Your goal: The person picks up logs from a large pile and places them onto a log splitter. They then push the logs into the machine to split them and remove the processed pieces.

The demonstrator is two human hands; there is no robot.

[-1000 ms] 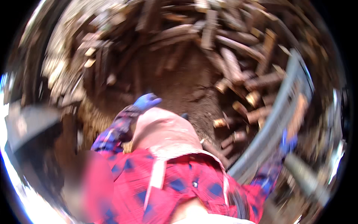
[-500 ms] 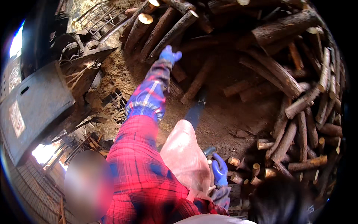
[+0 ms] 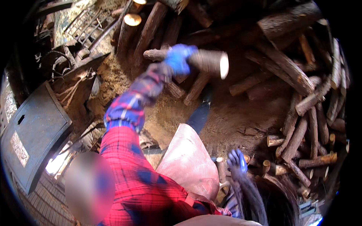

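My left hand (image 3: 178, 59), in a blue glove and plaid sleeve, is wrapped round a short bark-covered log (image 3: 207, 61) near the top of the view. The log lies almost level in the air, its pale cut end (image 3: 224, 65) to the right, blurred by motion. Behind it, several upright logs (image 3: 151, 30) lean at the far side of the pile. Low on the right, my right hand (image 3: 237, 162), also gloved in blue, has its fingers stretched and nothing in it. Nearest to it are small cut logs (image 3: 221, 168).
A large stack of logs (image 3: 290, 69) fills the right side. On the left stand a grey metal machine cover (image 3: 37, 132) and a metal grate (image 3: 88, 26). Brown dirt ground (image 3: 241, 124) lies ahead of my pink corduroy knee (image 3: 188, 150). Dark hair hangs at the lower right.
My left hand has taken hold of a log from the leaning group and lifted it, turning it level. My right hand has shifted right and slightly up. The view has tilted slightly.
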